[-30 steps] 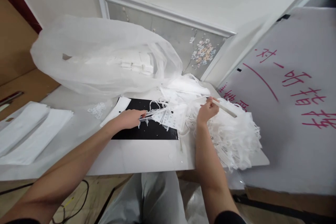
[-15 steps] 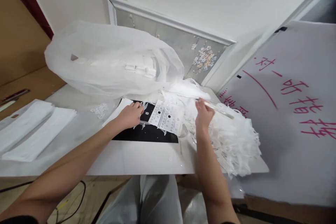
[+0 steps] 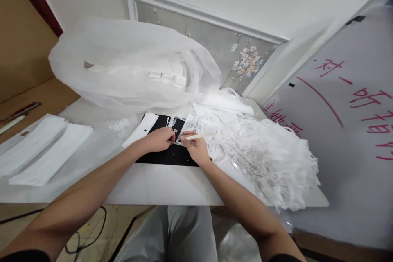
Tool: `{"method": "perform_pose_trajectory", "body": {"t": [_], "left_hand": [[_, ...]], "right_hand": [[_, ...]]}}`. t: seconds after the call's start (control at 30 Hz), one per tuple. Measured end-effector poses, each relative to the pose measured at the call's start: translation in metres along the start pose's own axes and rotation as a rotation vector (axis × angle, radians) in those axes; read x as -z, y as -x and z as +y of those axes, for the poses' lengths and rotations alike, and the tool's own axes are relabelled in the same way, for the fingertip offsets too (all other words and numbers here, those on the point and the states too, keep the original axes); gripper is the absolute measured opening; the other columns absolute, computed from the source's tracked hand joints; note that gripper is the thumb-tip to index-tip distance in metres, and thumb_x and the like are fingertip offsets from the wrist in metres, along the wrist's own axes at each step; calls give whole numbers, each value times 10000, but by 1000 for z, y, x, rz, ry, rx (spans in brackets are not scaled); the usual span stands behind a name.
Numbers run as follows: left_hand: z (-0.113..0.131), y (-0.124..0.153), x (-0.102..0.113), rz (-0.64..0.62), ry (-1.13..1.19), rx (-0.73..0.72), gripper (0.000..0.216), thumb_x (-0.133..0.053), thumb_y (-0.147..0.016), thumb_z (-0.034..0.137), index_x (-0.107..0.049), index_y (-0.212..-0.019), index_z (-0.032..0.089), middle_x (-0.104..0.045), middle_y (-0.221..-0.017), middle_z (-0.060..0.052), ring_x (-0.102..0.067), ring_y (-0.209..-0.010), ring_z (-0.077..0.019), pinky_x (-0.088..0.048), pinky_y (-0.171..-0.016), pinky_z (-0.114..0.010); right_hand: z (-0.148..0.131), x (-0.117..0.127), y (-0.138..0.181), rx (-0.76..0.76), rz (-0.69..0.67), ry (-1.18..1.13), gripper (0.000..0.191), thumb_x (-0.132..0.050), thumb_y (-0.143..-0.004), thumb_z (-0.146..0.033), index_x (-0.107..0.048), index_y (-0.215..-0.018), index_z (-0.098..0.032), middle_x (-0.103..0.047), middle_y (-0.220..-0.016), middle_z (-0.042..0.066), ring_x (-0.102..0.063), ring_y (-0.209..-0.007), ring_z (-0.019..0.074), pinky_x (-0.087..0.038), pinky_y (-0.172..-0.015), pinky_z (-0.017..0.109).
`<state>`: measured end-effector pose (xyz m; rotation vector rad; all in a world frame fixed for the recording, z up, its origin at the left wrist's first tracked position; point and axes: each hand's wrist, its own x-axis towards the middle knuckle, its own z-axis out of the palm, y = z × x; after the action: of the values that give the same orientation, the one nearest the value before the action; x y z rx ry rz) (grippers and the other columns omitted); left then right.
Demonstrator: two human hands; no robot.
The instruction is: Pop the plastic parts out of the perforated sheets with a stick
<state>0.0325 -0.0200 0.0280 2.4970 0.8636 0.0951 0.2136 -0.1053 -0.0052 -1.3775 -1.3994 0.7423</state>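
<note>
My left hand (image 3: 161, 139) rests on the black mat (image 3: 166, 159), fingers closed at a thin white cord (image 3: 172, 121); the fingertips are partly hidden. Close beside it, my right hand (image 3: 196, 147) grips a slim pale stick (image 3: 201, 135) that points back to the right. Both hands' fingertips almost meet at the edge of a white printed sheet (image 3: 190, 122), which is partly covered by my right hand. A small white buckle-like piece (image 3: 175, 131) shows on the mat by my left fingers. Left of it lies a white strip (image 3: 141, 130) with a dark spot.
A heap of white corded strips (image 3: 270, 155) spreads over the table's right side. Behind stands a big translucent bag (image 3: 123, 61) of white items. Folded white stacks (image 3: 50, 155) lie left, near small clear rings (image 3: 119, 126). A board with red writing (image 3: 353, 131) stands right.
My right hand has come left and down from above the white heap to the mat, bringing the pale stick beside my left hand. My left hand has shifted slightly right and nearer me.
</note>
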Motion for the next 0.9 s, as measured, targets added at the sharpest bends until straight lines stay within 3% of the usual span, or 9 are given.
{"method": "perform_pose_trajectory", "body": {"t": [0.3,0.57,0.73,0.9], "left_hand": [[-2,1,2,10,2,-26,130,-499,-789,185,-621,-830,193,-648,-928,-60,-593,-871,-208,-419,-774,-299],[-3,1,3,-15,40,26,135,-519,-774,229,-630,-846,202,-660,-923,-50,-608,-843,-204,-422,-735,-287],[3,3,14,-103,243,81,141,-546,-759,266,-627,-850,194,-634,-807,-25,-576,-713,-166,-405,-630,-259],[7,3,20,-158,458,53,113,-557,-758,269,-594,-819,181,-595,-762,-9,-530,-697,-143,-400,-627,-245]], "right_hand": [[6,-2,-2,13,-14,43,243,-632,-841,-413,-713,-900,-191,-673,-1106,71,-657,-972,213,-519,-844,328],[0,-1,-3,91,-45,123,166,-628,-847,-341,-740,-847,-218,-685,-1025,65,-632,-1032,222,-478,-943,369],[-5,1,-3,192,-120,240,151,-607,-870,-331,-740,-852,-263,-717,-990,34,-606,-1057,233,-435,-998,405],[-9,4,0,216,-173,307,219,-513,-931,-335,-730,-929,-303,-729,-992,-12,-536,-1176,230,-406,-1032,402]]}}
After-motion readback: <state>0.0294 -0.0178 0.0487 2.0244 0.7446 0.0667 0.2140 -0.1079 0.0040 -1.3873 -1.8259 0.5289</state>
